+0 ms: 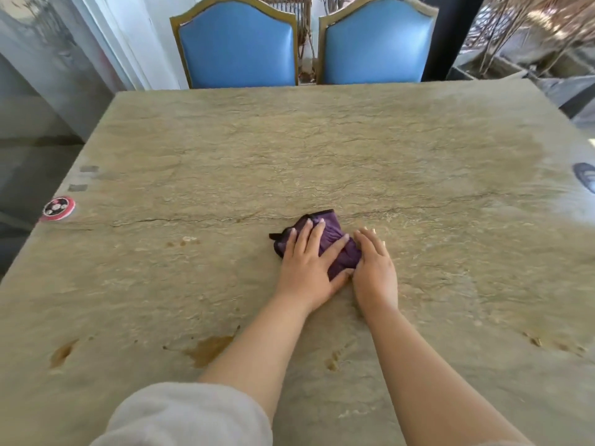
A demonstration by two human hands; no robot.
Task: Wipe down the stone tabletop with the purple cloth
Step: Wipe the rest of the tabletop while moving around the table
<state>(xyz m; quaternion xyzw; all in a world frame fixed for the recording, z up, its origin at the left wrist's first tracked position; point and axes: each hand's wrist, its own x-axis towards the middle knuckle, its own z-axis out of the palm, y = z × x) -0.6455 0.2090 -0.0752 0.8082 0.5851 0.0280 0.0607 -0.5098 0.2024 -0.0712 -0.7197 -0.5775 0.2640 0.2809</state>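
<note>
A crumpled purple cloth (335, 235) lies near the middle of the beige stone tabletop (225, 149). My left hand (307, 265) lies flat on top of the cloth, its straight fingers spread and pressing it down. My right hand (375, 268) rests beside it on the cloth's right edge, fingers straight, its thumb side against the fabric. Part of the cloth is hidden under both hands. Brown stains (209, 349) mark the stone nearer to me.
Two blue upholstered chairs (238, 46) (376, 43) stand at the table's far edge. A round red and white sticker (59, 208) sits at the left edge, and a dark oval mark (586, 177) at the right edge. Glass and bare branches lie beyond.
</note>
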